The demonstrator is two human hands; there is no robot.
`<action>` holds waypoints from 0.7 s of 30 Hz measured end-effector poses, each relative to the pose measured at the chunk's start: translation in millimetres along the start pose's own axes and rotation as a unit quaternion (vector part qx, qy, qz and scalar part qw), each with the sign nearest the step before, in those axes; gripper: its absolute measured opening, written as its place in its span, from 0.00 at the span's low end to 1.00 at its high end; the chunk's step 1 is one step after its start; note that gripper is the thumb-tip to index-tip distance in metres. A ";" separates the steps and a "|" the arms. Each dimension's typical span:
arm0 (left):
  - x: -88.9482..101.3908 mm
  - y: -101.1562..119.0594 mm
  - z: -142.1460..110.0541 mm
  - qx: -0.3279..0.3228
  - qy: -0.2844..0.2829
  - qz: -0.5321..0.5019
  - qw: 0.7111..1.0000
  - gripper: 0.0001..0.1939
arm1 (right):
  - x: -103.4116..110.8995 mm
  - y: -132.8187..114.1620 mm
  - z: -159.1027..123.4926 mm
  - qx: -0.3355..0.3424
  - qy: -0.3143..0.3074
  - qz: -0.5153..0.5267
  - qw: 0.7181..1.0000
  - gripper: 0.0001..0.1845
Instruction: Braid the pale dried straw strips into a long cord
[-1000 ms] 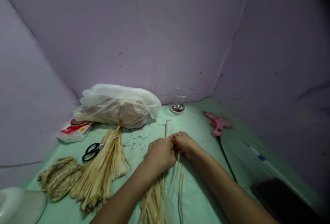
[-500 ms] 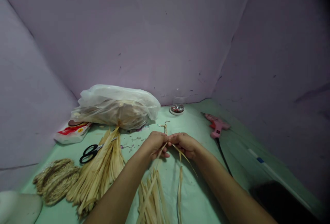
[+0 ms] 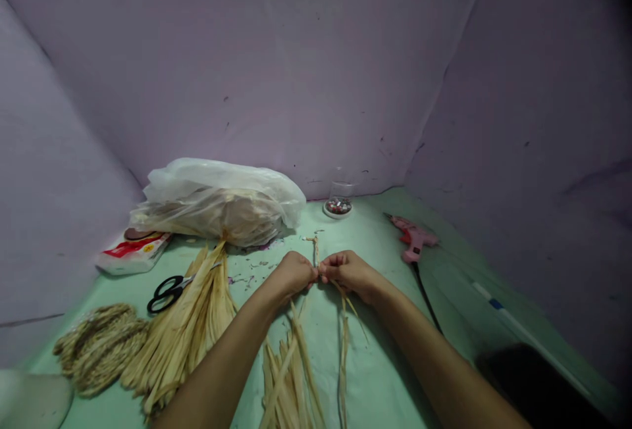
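Fingertips of my left hand [image 3: 297, 272] and my right hand [image 3: 346, 271] meet at the middle of the table, both closed on pale dried fibre strips. A short braid [image 3: 316, 251] of these strips runs up from between the fingers, its far end lying bent to the left. Loose strips [image 3: 344, 343] trail down below my right hand toward the near edge. Under my left forearm, more loose strips [image 3: 291, 376] lie in a spread pile. The exact crossing of the strips is hidden by my fingers.
Left: a tied fibre bundle [image 3: 192, 324], black-handled scissors [image 3: 166, 293], a coiled braided rope [image 3: 101, 349] and a red-and-white packet [image 3: 134, 253]. Behind lie a plastic bag [image 3: 222, 202] and a clear cup [image 3: 339, 202]. Right: a pink glue gun [image 3: 413, 237] with its cord, and a dark object [image 3: 538, 386].
My hands have drawn closer together, fingertips now pinching side by side. More of the braid shows above them. The loose strips on the right have shifted slightly.
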State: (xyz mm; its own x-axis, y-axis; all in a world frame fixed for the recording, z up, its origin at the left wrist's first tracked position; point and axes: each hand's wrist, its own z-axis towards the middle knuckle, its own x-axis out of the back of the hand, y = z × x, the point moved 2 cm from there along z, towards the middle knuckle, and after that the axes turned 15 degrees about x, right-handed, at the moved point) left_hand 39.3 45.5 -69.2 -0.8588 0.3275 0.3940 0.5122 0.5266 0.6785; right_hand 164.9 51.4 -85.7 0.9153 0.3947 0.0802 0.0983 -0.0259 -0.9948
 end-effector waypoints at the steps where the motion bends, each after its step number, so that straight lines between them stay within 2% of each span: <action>1: 0.0 -0.5 0.4 0.009 0.006 0.000 1.000 0.05 | 0.0 -0.5 0.0 0.007 -0.003 0.002 1.000 0.08; 9: 1.6 3.1 -8.2 0.054 -0.037 -0.045 0.997 0.05 | 0.8 -3.1 -1.5 0.050 -0.035 0.032 0.998 0.10; 13: 2.2 2.9 -7.8 0.058 -0.042 -0.060 0.996 0.06 | -0.1 -5.5 -2.0 0.041 -0.024 0.009 0.999 0.10; 17: 2.2 0.7 -4.6 0.063 -0.052 -0.070 0.994 0.05 | -1.0 -4.4 -2.1 0.023 0.000 -0.021 1.000 0.05; 21: 0.7 -0.6 -4.0 0.059 -0.046 -0.091 0.993 0.05 | -1.2 -1.8 -1.4 0.038 0.005 -0.048 0.998 0.03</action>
State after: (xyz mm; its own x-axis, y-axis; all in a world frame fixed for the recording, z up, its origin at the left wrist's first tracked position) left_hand 38.4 42.2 -66.8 -0.9351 0.2860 0.2091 0.3512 0.6705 0.6535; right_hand 164.2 49.8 -83.9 0.9073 0.3820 0.1760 0.1563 0.0822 -0.9843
